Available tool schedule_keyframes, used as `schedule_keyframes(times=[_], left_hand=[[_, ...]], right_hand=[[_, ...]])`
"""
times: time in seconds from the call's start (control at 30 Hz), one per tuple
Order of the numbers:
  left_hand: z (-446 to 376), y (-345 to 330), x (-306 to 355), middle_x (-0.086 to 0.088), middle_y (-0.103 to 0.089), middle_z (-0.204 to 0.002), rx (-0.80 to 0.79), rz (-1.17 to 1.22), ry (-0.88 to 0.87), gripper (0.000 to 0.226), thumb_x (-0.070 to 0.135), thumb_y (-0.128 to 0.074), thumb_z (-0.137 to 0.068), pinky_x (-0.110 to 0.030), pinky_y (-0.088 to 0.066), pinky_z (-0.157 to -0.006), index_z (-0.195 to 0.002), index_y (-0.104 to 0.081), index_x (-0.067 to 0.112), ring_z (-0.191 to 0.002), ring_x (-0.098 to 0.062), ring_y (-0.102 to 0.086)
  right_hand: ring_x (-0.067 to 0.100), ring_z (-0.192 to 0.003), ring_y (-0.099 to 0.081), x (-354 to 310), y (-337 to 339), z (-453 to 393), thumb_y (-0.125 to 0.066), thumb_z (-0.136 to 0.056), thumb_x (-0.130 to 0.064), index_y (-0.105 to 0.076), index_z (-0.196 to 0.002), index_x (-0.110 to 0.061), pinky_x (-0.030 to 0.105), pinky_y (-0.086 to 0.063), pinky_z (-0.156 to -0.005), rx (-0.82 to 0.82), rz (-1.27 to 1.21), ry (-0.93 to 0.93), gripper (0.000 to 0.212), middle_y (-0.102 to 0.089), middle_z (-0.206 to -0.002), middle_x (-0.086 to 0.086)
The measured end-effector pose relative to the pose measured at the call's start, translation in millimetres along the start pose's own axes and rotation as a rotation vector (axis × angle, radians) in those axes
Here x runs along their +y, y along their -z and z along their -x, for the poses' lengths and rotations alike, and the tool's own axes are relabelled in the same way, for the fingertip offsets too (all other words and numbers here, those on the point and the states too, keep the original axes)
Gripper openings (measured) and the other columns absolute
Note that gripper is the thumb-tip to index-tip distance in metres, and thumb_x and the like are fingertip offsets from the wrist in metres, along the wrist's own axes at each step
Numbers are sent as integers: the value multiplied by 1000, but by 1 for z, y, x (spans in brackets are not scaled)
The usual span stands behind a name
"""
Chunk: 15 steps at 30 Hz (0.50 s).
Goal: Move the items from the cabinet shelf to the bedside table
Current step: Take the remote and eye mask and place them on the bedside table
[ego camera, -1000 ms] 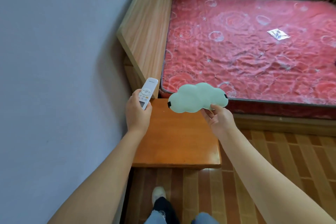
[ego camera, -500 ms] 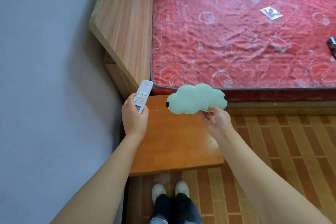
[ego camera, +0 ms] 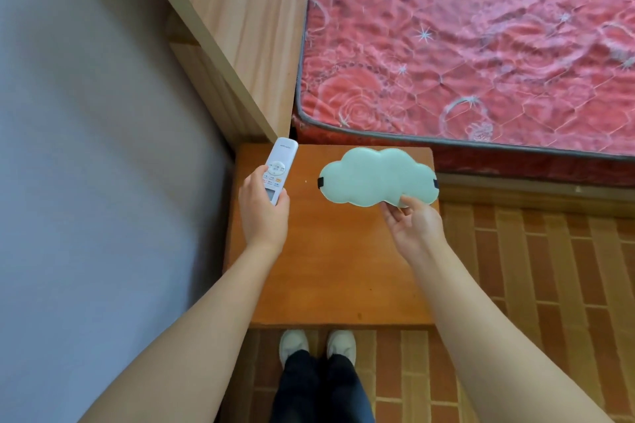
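Two items are being held above the bedside table (ego camera: 330, 261), neither yet set down. A white remote control (ego camera: 279, 169) is being gripped in the left hand (ego camera: 263, 213), fingers wrapped around its lower half, thumb on the button face; its top end is pointing toward the corner where the headboard (ego camera: 237, 27) is meeting the mattress (ego camera: 464, 45). A pale green cloud-shaped eye mask (ego camera: 376, 179) is being pinched at its lower right edge by the right hand (ego camera: 414, 228), palm up, the remaining fingers loosely spread — most of the mask is hanging unsupported.

Risks being noted:
- The mask is being held by a small edge only; a soft, light thing is likely to flop or slip from such a pinch.
- The mask's right end is hovering over the table's right edge; released there, it is likely to slide off onto the floor (ego camera: 536, 285).
- The remote is being carried close to the table's back left corner — a careless release could be sending it into the gap by the wall (ego camera: 86, 148).
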<state>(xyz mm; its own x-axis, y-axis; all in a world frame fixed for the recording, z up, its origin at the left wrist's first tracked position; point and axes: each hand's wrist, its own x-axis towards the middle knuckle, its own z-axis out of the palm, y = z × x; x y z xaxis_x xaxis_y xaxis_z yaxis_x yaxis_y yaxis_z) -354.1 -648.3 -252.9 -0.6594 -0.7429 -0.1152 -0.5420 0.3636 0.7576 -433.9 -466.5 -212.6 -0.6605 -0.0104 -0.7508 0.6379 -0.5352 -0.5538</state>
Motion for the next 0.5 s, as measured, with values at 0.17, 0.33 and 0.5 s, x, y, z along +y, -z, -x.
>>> schedule_keyframes(times=[0.17, 0.33, 0.5], left_hand=[[-10, -38, -36, -7, -43, -136, 15, -9, 38, 51, 16, -60, -88, -25, -49, -84, -133, -37, 17, -123, -19, -41], [-19, -66, -59, -5, -44, -135, 42, 14, 43, 51, 18, -61, -87, -34, -55, -86, -132, -37, 20, -121, -18, -43], [-23, -84, -66, -5, -45, -133, 76, 40, 38, 50, 19, -61, -87, -33, -56, -83, -131, -37, 21, -118, -18, -45]], right_hand=[[24, -91, -61, 22, 13, -40, -41, -92, 6, -46, -112, -12, 40, -50, -85, 12, 8, -13, 28, -57, -108, 11], [24, -89, -62, 39, 20, -70, -40, -91, 8, -46, -111, -11, 39, -49, -82, 9, 38, -13, 28, -60, -97, 7], [25, -92, -62, 48, 23, -89, -40, -91, 8, -47, -115, -10, 38, -50, -78, -16, 50, -6, 31, -61, -102, 8]])
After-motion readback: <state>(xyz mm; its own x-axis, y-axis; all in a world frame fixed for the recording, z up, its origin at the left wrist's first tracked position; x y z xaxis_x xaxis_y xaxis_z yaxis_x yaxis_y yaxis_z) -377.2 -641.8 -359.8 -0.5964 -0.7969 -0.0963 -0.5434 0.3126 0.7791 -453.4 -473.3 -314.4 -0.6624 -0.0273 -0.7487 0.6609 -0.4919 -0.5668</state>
